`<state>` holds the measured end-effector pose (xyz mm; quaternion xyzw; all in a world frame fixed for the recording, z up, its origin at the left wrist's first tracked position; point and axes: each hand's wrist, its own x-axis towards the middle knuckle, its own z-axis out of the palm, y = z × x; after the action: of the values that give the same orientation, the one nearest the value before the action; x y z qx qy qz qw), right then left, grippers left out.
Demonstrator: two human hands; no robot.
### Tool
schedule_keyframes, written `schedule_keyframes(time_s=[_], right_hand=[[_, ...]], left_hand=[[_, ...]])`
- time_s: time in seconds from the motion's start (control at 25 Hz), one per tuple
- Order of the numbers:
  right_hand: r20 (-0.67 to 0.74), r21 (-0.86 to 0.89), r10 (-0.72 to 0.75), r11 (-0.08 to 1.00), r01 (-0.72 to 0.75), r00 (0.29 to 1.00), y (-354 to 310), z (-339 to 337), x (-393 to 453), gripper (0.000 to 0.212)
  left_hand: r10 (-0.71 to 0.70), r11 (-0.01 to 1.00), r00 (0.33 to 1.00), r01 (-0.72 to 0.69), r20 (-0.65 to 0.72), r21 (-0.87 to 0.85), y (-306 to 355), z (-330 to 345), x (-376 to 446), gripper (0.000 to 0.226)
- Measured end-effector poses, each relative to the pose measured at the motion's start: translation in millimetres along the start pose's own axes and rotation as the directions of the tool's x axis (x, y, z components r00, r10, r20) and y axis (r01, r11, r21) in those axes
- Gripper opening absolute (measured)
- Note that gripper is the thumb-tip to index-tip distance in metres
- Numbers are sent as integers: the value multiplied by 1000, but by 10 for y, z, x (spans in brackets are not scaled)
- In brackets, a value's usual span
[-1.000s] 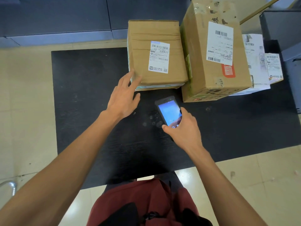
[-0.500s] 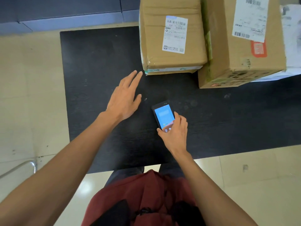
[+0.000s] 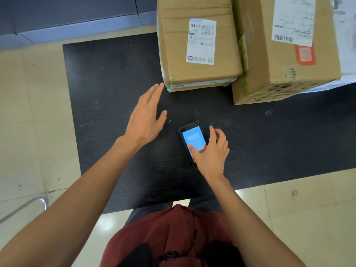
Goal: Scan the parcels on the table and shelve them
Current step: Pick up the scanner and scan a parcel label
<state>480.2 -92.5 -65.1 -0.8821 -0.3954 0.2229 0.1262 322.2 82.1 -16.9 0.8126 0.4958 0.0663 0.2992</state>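
Your left hand (image 3: 145, 116) is flat and empty by the stiff box (image 3: 198, 51); grip its side edges. Your right hand (image 3: 210, 153) holds the scanner (image 3: 191, 139).

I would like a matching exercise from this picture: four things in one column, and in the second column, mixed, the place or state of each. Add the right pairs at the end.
Column one
1. left hand
2. right hand
3. smaller box
4. larger box

Column two
A. bears an orange-red sticker under its white label
B. flat and open, fingers reaching the near left corner of a box
C. holds the handheld scanner with the lit blue screen, thumb on the screen
D. stands to the left of the other box on the black table

Pairs: 1-B, 2-C, 3-D, 4-A
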Motion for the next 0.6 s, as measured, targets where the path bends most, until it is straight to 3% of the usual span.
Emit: schedule_keyframes(time_s=[0.16, 0.28, 0.44, 0.6], right_hand=[[-196, 128, -102, 983, 128, 975, -293, -455, 559, 80], [-297, 127, -210, 958, 257, 932, -494, -749, 949, 79], [-227, 169, -204, 955, 245, 952, -644, -896, 1305, 93], [-70, 211, -141, 965, 153, 987, -590, -926, 1586, 95]], left_hand=[[10, 1000, 994, -7, -110, 30, 159, -145, 362, 80], [22, 998, 996, -17, -86, 59, 310, -202, 698, 84], [-104, 994, 994, 105, 19, -23, 344, -128, 904, 95], [-121, 989, 993, 122, 20, -88, 254, -70, 869, 94]])
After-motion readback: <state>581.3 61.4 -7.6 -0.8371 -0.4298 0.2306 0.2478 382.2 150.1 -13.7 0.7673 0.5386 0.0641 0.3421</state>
